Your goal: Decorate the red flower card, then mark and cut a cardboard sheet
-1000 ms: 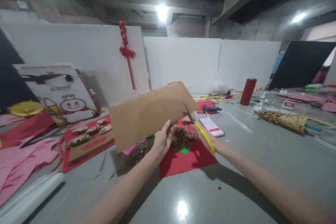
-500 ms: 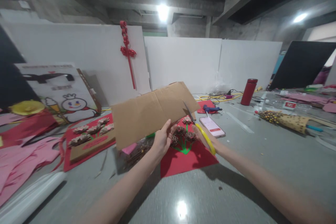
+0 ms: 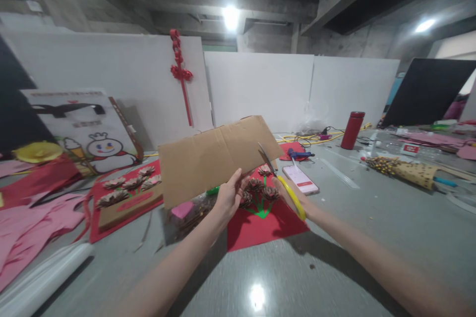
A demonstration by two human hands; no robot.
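A brown cardboard sheet is held up and tilted above the table, with my left hand closed on its lower edge. Yellow-handled scissors are in my right hand, whose fingers are mostly hidden behind the handle. One blade lies across the front of the cardboard near its right end. Below my hands is a red card bearing pinecone flowers and green stems. Behind the cardboard's lower edge a container of brown pieces and a pink scrap show partly.
At left lies another red flower panel, beside pink felt and a plastic roll. To the right are a phone, a blue glue gun, a red flask and a wrapped bouquet. White boards stand behind.
The cardboard's left end has risen slightly, showing more of the pink scrap. The visible scissor blade has shifted slightly against the cardboard; both hands stay nearly in place.
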